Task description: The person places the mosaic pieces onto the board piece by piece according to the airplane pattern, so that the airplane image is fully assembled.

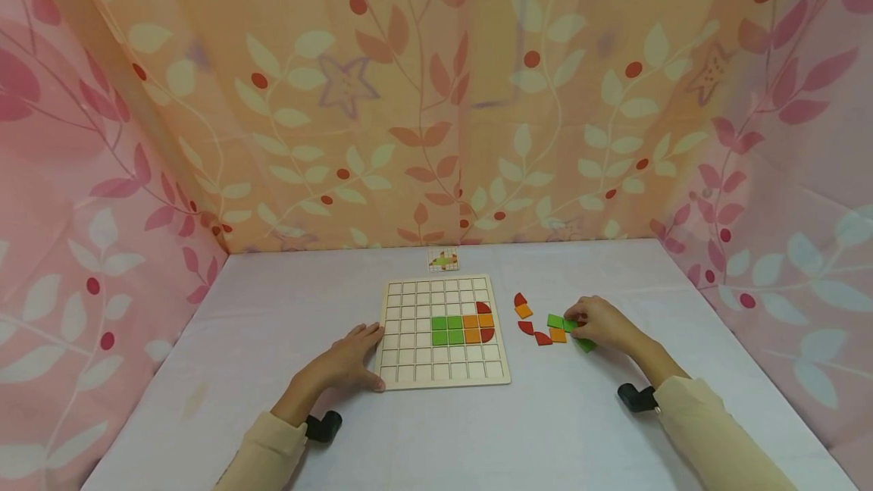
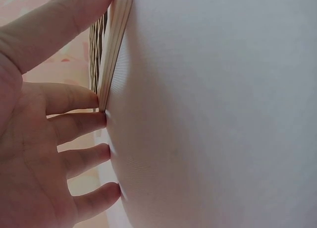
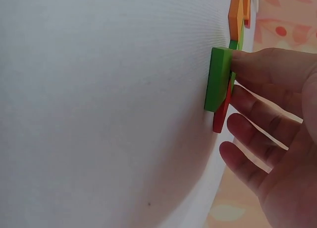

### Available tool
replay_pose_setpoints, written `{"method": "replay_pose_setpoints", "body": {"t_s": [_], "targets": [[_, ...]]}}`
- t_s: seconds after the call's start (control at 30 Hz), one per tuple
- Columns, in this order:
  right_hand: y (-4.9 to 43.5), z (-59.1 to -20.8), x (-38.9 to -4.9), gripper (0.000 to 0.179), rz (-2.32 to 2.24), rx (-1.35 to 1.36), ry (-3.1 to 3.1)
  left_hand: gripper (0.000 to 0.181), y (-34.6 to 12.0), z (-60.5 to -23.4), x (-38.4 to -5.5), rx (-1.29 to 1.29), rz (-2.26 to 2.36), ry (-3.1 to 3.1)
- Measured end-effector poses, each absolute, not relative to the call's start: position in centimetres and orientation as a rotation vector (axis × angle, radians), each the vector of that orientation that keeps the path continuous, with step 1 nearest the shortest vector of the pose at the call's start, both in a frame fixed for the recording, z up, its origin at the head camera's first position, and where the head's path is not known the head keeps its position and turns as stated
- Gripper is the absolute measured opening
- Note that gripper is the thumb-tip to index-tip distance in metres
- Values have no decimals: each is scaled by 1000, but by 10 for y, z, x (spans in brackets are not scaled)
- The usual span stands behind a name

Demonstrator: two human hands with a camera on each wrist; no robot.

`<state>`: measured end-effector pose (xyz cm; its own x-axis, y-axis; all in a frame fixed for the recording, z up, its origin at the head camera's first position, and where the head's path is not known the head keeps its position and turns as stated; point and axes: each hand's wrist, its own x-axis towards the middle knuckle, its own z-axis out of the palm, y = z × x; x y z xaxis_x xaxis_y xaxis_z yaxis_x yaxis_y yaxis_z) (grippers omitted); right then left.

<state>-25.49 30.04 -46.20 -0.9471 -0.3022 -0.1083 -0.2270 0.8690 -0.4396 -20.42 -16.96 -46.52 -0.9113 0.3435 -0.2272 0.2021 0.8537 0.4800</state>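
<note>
A wooden grid board (image 1: pixel 409 354) lies on the table with green squares (image 1: pixel 447 330), orange squares (image 1: pixel 472 328) and red quarter-round tiles (image 1: pixel 487 335) set in its right half. My left hand (image 1: pixel 351 358) rests along the board's left edge, thumb at the near corner and fingers spread straight; in the left wrist view the thumb (image 2: pixel 59 25) lies against the board's side (image 2: pixel 115 44). To the board's right, my right hand (image 1: pixel 600 324) reaches down over loose tiles, its thumb and fingertips touching among a green tile (image 3: pixel 218 79) and a red tile (image 3: pixel 223 114).
Loose orange tiles (image 1: pixel 558 335) and red tiles (image 1: pixel 525 327) lie between the board and my right hand. Behind the board is a small pattern card (image 1: pixel 443 259). Flowered cloth walls (image 1: pixel 423 97) enclose the white table (image 1: pixel 450 438) at the back and sides.
</note>
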Motion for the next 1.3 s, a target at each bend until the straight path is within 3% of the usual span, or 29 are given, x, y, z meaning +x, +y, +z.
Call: {"method": "replay_pose_setpoints", "body": {"t_s": [0.83, 1.3], "targets": [[299, -459, -259, 26, -696, -417, 2928, 99, -170, -465, -207, 424, 651, 2712], [262, -452, -260, 25, -849, -431, 2919, 98, -175, -461, -204, 443, 654, 2709]]}}
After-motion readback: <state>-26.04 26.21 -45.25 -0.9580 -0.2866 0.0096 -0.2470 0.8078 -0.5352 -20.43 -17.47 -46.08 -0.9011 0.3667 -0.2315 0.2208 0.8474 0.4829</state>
